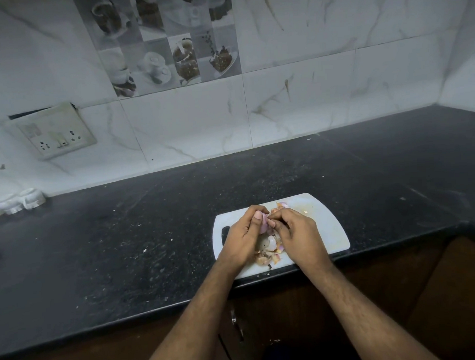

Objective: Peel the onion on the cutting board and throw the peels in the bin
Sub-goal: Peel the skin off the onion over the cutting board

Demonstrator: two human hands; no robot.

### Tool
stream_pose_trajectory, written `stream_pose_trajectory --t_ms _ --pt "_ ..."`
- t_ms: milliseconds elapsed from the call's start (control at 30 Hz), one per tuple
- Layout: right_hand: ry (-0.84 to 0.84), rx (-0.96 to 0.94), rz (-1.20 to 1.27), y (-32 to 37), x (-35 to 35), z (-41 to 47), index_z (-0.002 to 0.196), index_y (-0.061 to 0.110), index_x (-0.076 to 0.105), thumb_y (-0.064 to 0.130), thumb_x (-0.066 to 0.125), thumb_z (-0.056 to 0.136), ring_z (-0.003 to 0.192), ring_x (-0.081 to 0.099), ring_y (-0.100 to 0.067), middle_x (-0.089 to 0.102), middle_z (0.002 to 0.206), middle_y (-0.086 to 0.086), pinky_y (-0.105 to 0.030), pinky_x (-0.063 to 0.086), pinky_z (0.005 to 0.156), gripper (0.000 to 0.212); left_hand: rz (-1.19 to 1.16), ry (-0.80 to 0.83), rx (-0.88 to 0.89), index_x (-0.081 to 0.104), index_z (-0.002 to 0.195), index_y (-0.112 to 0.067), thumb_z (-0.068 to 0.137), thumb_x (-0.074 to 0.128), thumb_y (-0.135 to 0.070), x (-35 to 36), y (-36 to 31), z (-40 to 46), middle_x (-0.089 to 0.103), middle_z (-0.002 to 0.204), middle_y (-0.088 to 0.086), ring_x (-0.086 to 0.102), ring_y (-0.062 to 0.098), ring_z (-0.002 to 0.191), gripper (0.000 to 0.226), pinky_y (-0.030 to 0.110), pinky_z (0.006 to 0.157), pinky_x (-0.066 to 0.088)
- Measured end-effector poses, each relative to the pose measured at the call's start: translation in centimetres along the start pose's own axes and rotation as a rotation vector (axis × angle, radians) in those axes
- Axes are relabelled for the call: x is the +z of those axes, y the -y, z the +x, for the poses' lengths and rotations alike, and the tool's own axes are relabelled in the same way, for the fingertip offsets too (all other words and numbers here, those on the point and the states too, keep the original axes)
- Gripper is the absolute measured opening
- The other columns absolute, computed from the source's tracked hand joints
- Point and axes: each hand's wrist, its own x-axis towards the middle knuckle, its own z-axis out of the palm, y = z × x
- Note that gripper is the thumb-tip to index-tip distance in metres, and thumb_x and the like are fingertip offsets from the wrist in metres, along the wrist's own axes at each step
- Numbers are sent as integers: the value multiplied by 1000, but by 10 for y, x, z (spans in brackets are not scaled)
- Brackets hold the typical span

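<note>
A black speckled countertop (151, 238) runs along a marble-tiled wall (309, 95) and turns a corner at the right. On it, at the near edge, lies a white cutting board (328, 230) with a dark handle slot at its left end. Above the board's middle the onion (262, 222), pale pink and partly bare, is gripped in the left hand (240, 241), whose fingers curl round it with the thumb pressed on its near side. The right hand (298, 234) meets it from the right, fingertips curled and pinching at the onion's skin. Loose peels (269, 253) lie heaped on the board under and between the hands, and a few more (282, 205) sit just beyond the fingers. The board's right half is bare, as is the counter to its left and behind it. Far left against the wall stand small white cups (17, 204); above them a switch plate (53, 130) is set into the tiles. Brown cabinet doors (372, 296) show below the counter edge.
</note>
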Motion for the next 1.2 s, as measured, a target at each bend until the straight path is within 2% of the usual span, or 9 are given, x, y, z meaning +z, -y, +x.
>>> stream_pose_trajectory --t_ms 133,267,400,533,667,767,900,1067,1200 --pt "56 -88 -125 0 2 -2 101 16 66 18 57 102 90 60 -6 66 96 9 -24 51 79 10 96 -67 -14 64 100 -23 112 43 -39 0 2 2 75 91 -2 67 9 82 29 24 75 52" --pt "157 -185 -264 2 7 -6 104 16 59 19 53 105 95 51 -12 59 100 5 -29 45 85 7 155 -147 -75 60 83 -31 100 50 -40 -4 3 2 71 74 -8 60 3 67 22 29 65 48" --pt "244 -201 -294 3 7 -2 103 18 54 22 48 105 95 45 -11 51 99 7 -26 41 86 7 83 -196 -158 58 65 -23 96 56 -48 -4 1 4 65 62 -6 55 9 62 40 36 67 48" --pt "335 -298 -394 2 7 5 101 19 50 15 45 104 96 41 -14 44 100 9 -34 42 93 7 55 -193 -249 60 56 -16 101 50 -52 -6 3 6 69 59 -4 73 25 73 59 38 79 55" --pt "427 -463 -601 -6 -6 14 106 16 60 11 47 100 98 50 -20 58 106 0 -36 41 96 15 249 -168 -241 59 54 -13 106 50 -39 -4 -2 7 70 60 6 63 19 64 58 38 75 53" --pt "439 -533 -623 -9 -12 18 103 15 63 21 46 101 94 52 -20 62 102 -2 -35 41 91 18 284 -164 -234 60 52 -13 98 51 -32 -2 -2 8 71 62 10 61 20 60 50 39 71 54" --pt "510 -520 -516 -10 -14 17 96 16 61 34 38 102 89 50 -16 60 94 2 -34 46 87 30 308 -123 -238 52 41 -21 93 53 -19 -2 -3 9 58 49 -2 44 6 47 53 28 55 38" --pt "490 -509 -445 -6 -14 13 80 24 47 34 41 94 77 44 -14 47 79 10 -38 46 77 18 313 -73 -217 54 41 -25 85 49 -28 -3 0 9 60 48 -3 43 7 46 44 27 51 37" --pt "434 -510 -447 -7 -12 13 77 25 42 29 46 89 73 43 -16 46 74 9 -39 47 72 14 271 -56 -230 54 41 -22 78 45 -33 -3 1 11 62 47 -3 46 10 47 39 28 53 40"
